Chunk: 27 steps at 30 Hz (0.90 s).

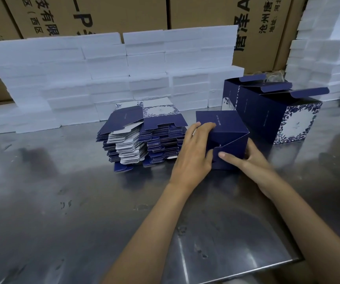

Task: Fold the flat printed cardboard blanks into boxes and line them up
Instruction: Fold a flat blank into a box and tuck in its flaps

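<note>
Stainless steel table (pixel 62 201), scuffed and reflective, backed by stacked white foam blocks (pixel 107 72) and brown shipping cartons (pixel 87 13) with black print. Pile of flat navy blanks (pixel 142 140) sits mid-table, flaps fanned out, some showing white undersides; top blank shows a blue-and-white floral panel. Just right of the pile, a half-formed navy box (pixel 226 138) lies tipped on its side on the table, bottom flaps facing the camera. Left hand (pixel 193 156) grips its left side, fingers curled over the top edge. Right hand (pixel 251 162) holds the right side, thumb pressed flat across the front flap. Hands apart, both clamped on the same box. Behind and to the right, a row of finished boxes (pixel 273 111) stands upright, touching each other, top flaps open, nearest one showing the floral face. More white foam stacked at far right (pixel 324 48).
</note>
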### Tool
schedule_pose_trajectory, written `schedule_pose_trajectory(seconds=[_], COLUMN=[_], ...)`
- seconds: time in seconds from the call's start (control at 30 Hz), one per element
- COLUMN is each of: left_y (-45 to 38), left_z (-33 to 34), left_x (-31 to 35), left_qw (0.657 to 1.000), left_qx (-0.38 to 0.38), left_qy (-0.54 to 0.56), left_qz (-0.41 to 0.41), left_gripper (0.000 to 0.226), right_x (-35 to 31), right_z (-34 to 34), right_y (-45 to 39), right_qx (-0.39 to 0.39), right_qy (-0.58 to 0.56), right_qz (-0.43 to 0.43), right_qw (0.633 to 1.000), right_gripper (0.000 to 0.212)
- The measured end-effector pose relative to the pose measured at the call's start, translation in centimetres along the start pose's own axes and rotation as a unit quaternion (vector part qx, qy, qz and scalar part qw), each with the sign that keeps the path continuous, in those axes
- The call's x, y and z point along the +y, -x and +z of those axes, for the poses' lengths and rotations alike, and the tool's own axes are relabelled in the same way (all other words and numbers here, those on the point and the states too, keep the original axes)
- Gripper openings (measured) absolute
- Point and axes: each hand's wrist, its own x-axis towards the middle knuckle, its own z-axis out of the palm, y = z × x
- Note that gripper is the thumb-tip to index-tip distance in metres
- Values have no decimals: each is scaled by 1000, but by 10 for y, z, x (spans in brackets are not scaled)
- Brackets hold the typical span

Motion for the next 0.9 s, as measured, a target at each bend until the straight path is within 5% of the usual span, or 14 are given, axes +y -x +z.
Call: schedule_pose_trajectory(seconds=[0.47,0.9], left_y=[-2,0], left_z=[-1,0], left_x=[-1,0], left_qw=[1000,1000], left_qx=[2,8], left_qy=[-16,16], left_qz=[4,-8], left_gripper=[66,68], right_x=[11,5], right_z=[26,27], right_y=[-8,-2], right_qx=[172,158], right_qy=[123,102], right_qz=[-24,-31], right_qw=[977,982], right_gripper=[42,46])
